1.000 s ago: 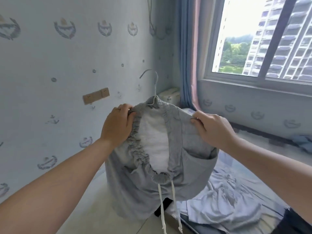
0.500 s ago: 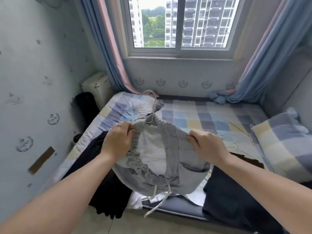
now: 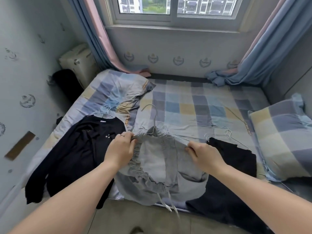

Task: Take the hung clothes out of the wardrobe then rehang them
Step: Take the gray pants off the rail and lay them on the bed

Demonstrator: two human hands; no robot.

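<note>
— Over the near edge of the bed (image 3: 185, 102), in the head view, what do the hands hold?

— They hold a grey garment (image 3: 157, 166) with a gathered waistband, hung on a hanger (image 3: 154, 122). It lies low over the checked sheet, between two dark pieces of clothing.

— Which way does it point?

— The hanger's hook points away from the person, towards the window (image 3: 175, 7), and leans a little left. The garment's long axis runs from that hook back towards the person. Its white drawstring (image 3: 168, 202) trails past the mattress edge towards the floor. The waistband is stretched sideways, left to right, and gapes open upward.

— And the hands?

— Both forearms reach forward from the bottom corners and converge on the waistband. The left hand (image 3: 120, 149) is knuckles up, with its fingers curled, pinching the left side of the waistband against the thumb. One finger wears a ring. The right hand (image 3: 205, 156) mirrors it, with its fingers bunched and pinching the grey cloth at the right side. I cannot tell whether the hanger's wire is in that pinch too.

— What lies around it?

— A black top (image 3: 81, 149) is spread out to the left on its own wire hanger (image 3: 104, 112), with one sleeve drooping off the bed. A black garment (image 3: 233, 156) lies just right of the right hand, with thin hangers (image 3: 224, 134) at its top. A checked pillow (image 3: 283, 137) sits further right.
</note>
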